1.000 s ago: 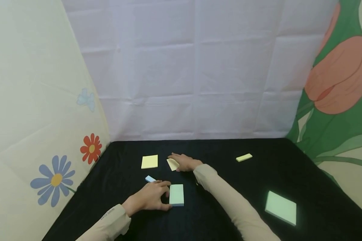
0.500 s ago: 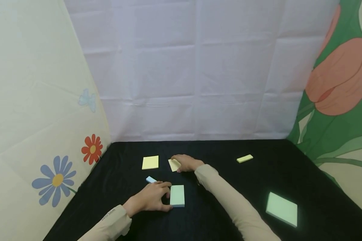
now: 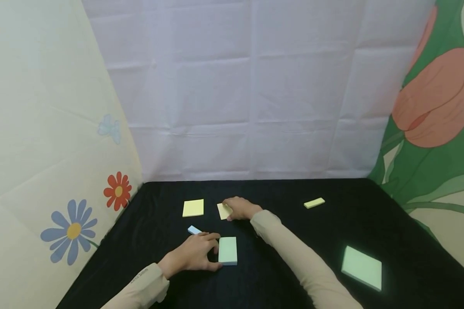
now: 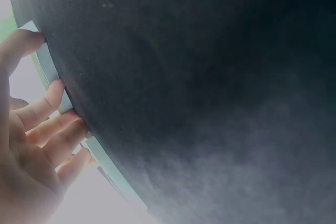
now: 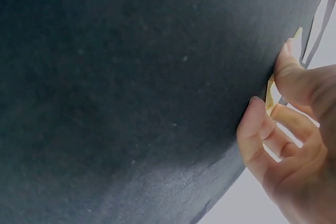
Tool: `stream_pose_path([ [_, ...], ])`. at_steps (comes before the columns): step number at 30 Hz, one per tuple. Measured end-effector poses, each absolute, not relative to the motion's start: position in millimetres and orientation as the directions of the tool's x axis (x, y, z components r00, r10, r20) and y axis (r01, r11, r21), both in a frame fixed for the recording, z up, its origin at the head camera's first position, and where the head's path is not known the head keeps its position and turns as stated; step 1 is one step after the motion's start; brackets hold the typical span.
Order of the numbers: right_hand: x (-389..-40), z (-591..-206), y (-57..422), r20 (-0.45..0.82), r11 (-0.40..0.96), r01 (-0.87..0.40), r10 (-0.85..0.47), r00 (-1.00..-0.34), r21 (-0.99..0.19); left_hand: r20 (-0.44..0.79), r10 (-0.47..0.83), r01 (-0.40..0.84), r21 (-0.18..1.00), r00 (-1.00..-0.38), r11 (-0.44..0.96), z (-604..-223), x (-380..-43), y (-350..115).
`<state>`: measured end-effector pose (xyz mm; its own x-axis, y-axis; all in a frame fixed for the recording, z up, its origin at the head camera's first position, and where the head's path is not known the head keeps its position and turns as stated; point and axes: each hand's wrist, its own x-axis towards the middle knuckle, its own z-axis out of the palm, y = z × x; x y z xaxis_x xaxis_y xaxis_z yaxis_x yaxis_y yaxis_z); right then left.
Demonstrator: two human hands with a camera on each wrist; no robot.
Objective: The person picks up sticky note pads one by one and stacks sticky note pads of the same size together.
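Note:
My left hand (image 3: 195, 253) holds a pale green sticky note pad (image 3: 227, 251) by its left side, thumb at the near corner and a finger at the far one. In the left wrist view, the thumb and fingertips meet the edge of that pad (image 4: 47, 64). Farther back, my right hand (image 3: 240, 209) grips a small yellow sticky note pad (image 3: 224, 211) from the right and covers part of it. The right wrist view has the thumb against the yellow paper (image 5: 297, 43). A narrow light blue sticky note pad (image 3: 193, 230) lies just beyond the left fingers, partly hidden.
A larger yellow square sticky note pad (image 3: 193, 208) lies left of the right hand. Toward the back right is a narrow yellow pad (image 3: 314, 203). A bigger pale green pad (image 3: 362, 268) lies at the front right. Black cloth (image 3: 270, 279) covers the table.
The right hand has drawn its fingers in and shifted slightly right with the small yellow pad, whose top looked bent up before and now lies flatter. The left hand has stayed on the green pad.

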<state>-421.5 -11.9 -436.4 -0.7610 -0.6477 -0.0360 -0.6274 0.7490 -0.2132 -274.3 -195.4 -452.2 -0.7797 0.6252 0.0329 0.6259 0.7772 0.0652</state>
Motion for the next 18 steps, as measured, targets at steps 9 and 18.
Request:
stream_pose_path([
  [9,-422.6,-438.2,-12.6,-0.005,0.755,-0.625,-0.638,-0.770,-0.197,0.039,0.626,0.627,0.063,-0.779,0.776,-450.4,-275.2,-196.3],
  [18,-418.4,-436.9,-4.5,0.006,0.719,-0.641,-0.664,-0.747,-0.268,0.025,0.625,0.625,0.067,-0.780,0.777,-452.2,-274.6,-196.3],
])
